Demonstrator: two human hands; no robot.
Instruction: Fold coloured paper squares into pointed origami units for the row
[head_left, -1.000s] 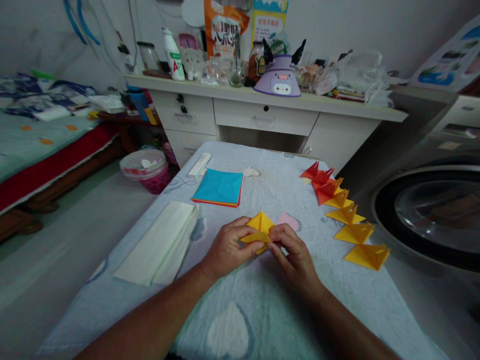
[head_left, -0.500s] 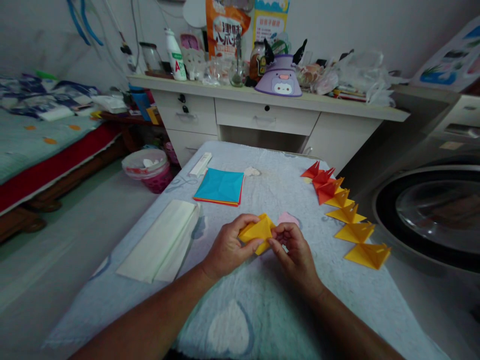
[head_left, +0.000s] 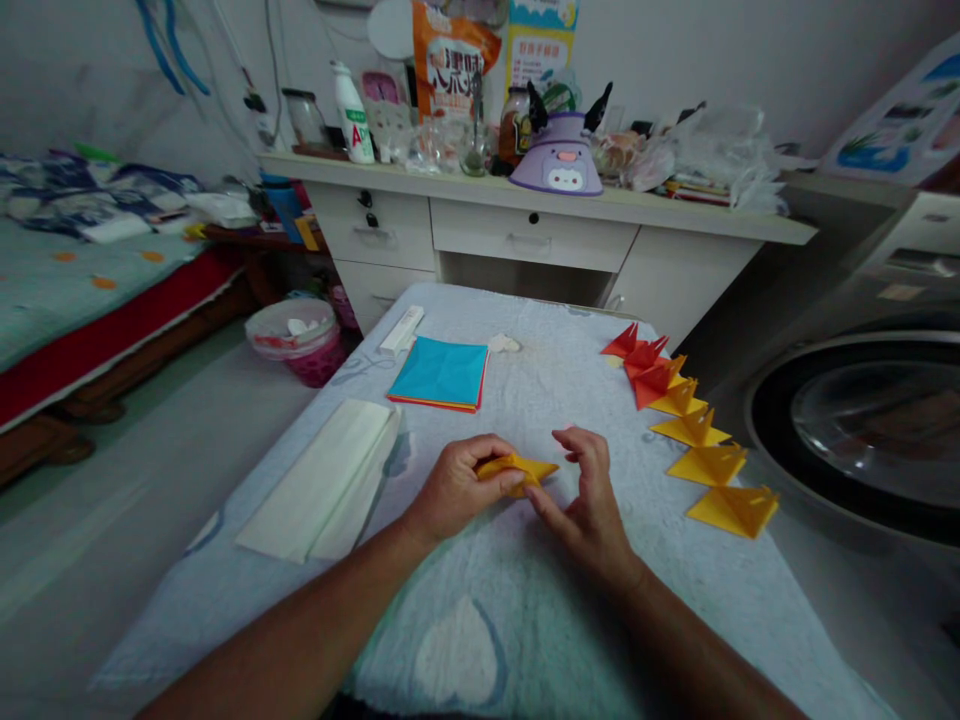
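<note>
left grip [head_left: 459, 487] pinches, right grip [head_left: 595, 505] stands spread.

Your folded paper [head_left: 538, 468] is golden yellow, matching the yellow pieces [head_left: 707, 466]; the red pieces [head_left: 654, 381] glow vivid against them. Your square stack [head_left: 441, 372] shows blue on top, with red and yellow along its edges. You have a pale blue-green cloth [head_left: 487, 565] with a whitish heart [head_left: 459, 655] outlined in grey-blue, a creamy white bundle [head_left: 319, 480], and a lilac visor [head_left: 544, 165] with black horns [head_left: 598, 106].

The left hand [head_left: 461, 485] is pinching a folded yellow paper [head_left: 538, 469], the right hand [head_left: 592, 505] touching it with its thumb. Red and yellow folded pieces [head_left: 688, 429] are lining the cloth [head_left: 480, 570] at right; a blue-topped stack [head_left: 441, 372] is lying farther left.
</note>
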